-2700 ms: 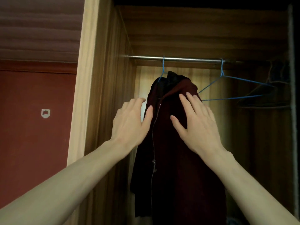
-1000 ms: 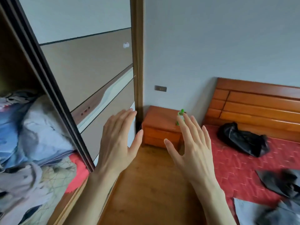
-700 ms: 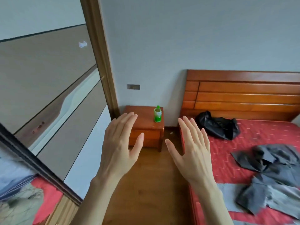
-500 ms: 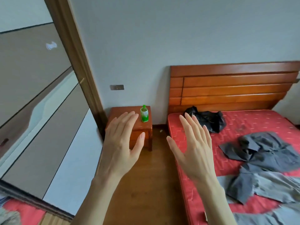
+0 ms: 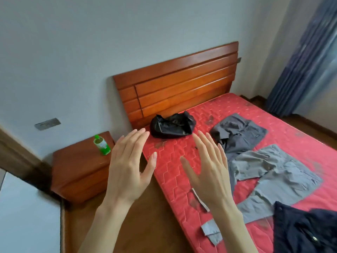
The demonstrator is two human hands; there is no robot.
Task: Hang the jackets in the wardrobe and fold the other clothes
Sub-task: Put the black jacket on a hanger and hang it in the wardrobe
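Both hands are raised in front of me with straight, spread fingers and hold nothing: my left hand [image 5: 128,167] over the floor by the bed's edge, my right hand [image 5: 209,170] over the red mattress [image 5: 295,136]. On the mattress lie a crumpled black jacket [image 5: 172,126] near the headboard, a dark grey garment [image 5: 238,132] to its right, a light grey garment [image 5: 273,178] spread flat below that, and a dark navy garment [image 5: 306,232] at the lower right corner. The wardrobe is out of view.
A wooden headboard [image 5: 182,88] stands against the wall. A wooden nightstand [image 5: 80,168] left of the bed carries a green bottle [image 5: 102,145]. Wooden floor [image 5: 149,225] runs between nightstand and bed. A blue curtain [image 5: 306,61] hangs at the far right.
The view has swung from the wardrobe, where both hands touched a hung dark red jacket, rightward to the bed. The hands stay raised and hold nothing; more of the mattress and clothes shows.
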